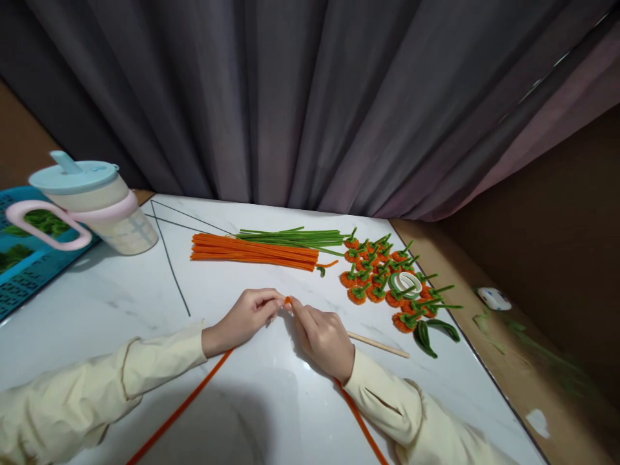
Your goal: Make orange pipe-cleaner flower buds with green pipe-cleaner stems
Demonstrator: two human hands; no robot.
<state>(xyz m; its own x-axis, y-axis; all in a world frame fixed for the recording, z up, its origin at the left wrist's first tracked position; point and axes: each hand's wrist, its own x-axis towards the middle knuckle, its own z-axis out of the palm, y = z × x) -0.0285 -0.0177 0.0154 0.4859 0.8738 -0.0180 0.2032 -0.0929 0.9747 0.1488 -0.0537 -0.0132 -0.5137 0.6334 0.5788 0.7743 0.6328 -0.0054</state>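
My left hand (254, 316) and my right hand (327, 339) meet over the white table, fingertips pinched together around a small bend of orange pipe cleaner (287, 300). One orange length (184, 403) runs from under my left hand toward the lower left. Another orange length (363, 423) comes out below my right wrist toward the bottom edge; how they join is hidden by my hands. From behind my right hand a thin wooden stick (380, 344) points right; I cannot tell whether it is held or lies on the table.
Beyond my hands lie a bundle of orange pipe cleaners (254, 252) and green ones (290, 237). To the right stand several small orange pumpkin shapes (357, 294) with green stems, tape rolls (405, 284) and dark green leaves (424, 339). A lidded cup (123, 226) and blue basket (29, 284) are left.
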